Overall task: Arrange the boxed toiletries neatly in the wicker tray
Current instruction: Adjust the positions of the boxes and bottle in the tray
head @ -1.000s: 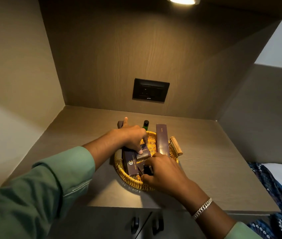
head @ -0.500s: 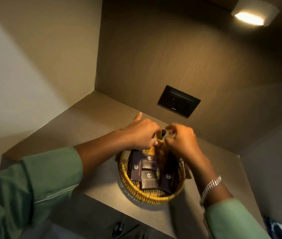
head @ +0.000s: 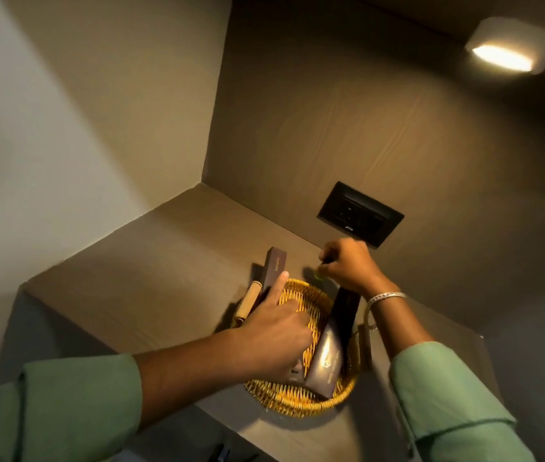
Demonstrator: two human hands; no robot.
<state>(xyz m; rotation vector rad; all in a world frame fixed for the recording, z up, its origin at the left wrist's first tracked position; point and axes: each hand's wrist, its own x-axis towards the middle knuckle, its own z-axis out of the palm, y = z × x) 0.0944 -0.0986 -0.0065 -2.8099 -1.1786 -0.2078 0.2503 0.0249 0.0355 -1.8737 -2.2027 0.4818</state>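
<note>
A round wicker tray (head: 298, 406) sits on the shelf. My left hand (head: 274, 335) is over its left half. The index finger reaches up against a long brown box (head: 276, 265) standing at the far left rim, and the other fingers curl down on a small dark box (head: 296, 373), mostly hidden. A brown box with a gold logo (head: 326, 361) leans along the tray's right side, with a long dark box (head: 344, 315) behind it. My right hand (head: 348, 265) is beyond the far rim, closed on a small, blurred green-tinted bottle (head: 318, 274).
The tray has wooden handles on the left (head: 247, 303) and right (head: 363, 341). A black socket plate (head: 361, 215) is on the back wall just behind my right hand. A side wall closes the left, and the shelf's front edge runs under the tray.
The small boxes that lay flat in the tray's middle are gone from there, and bare weave shows. My left hand came down into the tray. My right hand moved back past the rim with the bottle.
</note>
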